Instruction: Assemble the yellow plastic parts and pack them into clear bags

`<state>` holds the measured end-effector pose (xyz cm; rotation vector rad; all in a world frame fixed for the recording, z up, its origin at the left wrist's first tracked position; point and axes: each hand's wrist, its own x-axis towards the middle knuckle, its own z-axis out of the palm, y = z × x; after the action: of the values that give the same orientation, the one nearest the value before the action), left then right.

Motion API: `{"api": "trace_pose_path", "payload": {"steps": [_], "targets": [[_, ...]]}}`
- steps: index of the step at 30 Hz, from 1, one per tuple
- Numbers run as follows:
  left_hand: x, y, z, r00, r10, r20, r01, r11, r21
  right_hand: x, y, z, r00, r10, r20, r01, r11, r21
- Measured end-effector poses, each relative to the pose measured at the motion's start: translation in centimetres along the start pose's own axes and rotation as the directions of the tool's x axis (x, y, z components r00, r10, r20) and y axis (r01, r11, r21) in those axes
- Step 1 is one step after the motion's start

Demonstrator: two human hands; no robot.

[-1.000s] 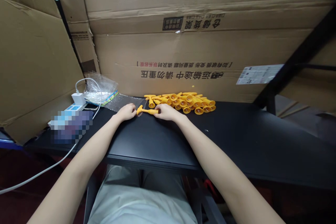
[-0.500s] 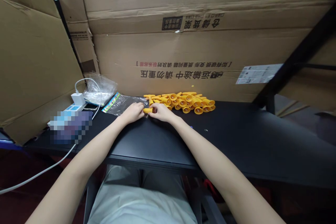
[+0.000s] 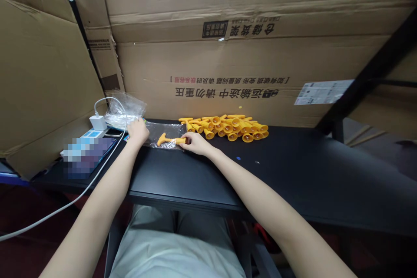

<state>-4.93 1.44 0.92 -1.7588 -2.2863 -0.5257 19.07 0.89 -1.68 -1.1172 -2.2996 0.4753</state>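
Note:
My right hand (image 3: 194,143) is closed around the flared end of a yellow plastic T-handled horn (image 3: 172,140). Its crosspiece points left, over the clear plastic bag (image 3: 166,129); I cannot tell whether it lies inside or on top. My left hand (image 3: 138,132) is closed at the bag's left end, covering most of its coloured header strip. Behind and to the right of my right hand lies a heap of similar yellow horns (image 3: 233,128), many with their flared mouths facing me.
A black table (image 3: 195,178) carries everything. At left are a power strip (image 3: 93,134) with a white charger (image 3: 97,122), a cable, a phone (image 3: 114,132), a partly blurred flat object (image 3: 89,156) and crumpled clear plastic (image 3: 125,110). Cardboard (image 3: 202,61) stands along the back.
My left hand has let go of the yellow horn and moved left onto the bag's header end. The horn's T-shaped end now shows over the bag. My right hand has stayed almost in place.

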Motion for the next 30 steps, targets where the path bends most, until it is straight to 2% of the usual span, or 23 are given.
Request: {"api": "trace_pose_path", "payload": {"steps": [4,10,13,17,19,21,23,26,30], "targets": [[0.6,-1.0,0.5,0.964,-0.192,0.183,0.181,0.981,0.074,0.1,0.2,0.2,0.999,-0.029,-0.025,0.030,0.999,0.019],[1.2,-1.4,1.1,0.938,-0.269,0.219,0.249,0.962,0.114,0.3,0.2,0.6,0.987,-0.093,-0.128,0.096,0.995,0.021],[1.6,-2.0,1.4,0.963,-0.218,0.157,0.214,0.976,0.043,0.3,0.2,0.4,0.966,-0.167,-0.197,0.164,0.986,-0.030],[2.1,-2.4,1.9,0.994,-0.103,-0.047,0.091,0.976,-0.198,0.4,-0.1,-0.2,0.921,-0.270,-0.282,0.248,0.962,-0.114],[2.3,-2.1,2.2,0.990,-0.055,-0.128,0.006,0.934,-0.358,0.5,-0.2,-0.6,0.912,-0.288,-0.294,0.257,0.956,-0.139],[2.3,-1.6,2.6,0.991,-0.020,-0.136,-0.051,0.863,-0.502,0.5,-0.2,-0.8,0.919,-0.266,-0.291,0.238,0.963,-0.128],[2.2,-0.9,3.0,0.999,0.018,-0.045,-0.042,0.775,-0.630,0.5,0.0,-0.9,0.934,-0.214,-0.285,0.198,0.977,-0.081],[1.8,0.1,3.3,0.988,0.069,0.138,0.062,0.644,-0.762,0.6,0.8,-0.8,0.960,-0.138,-0.243,0.140,0.990,-0.009],[1.1,0.7,3.0,0.962,0.123,0.243,0.139,0.546,-0.827,0.8,1.5,-0.6,0.981,-0.077,-0.176,0.082,0.996,0.023]]}}
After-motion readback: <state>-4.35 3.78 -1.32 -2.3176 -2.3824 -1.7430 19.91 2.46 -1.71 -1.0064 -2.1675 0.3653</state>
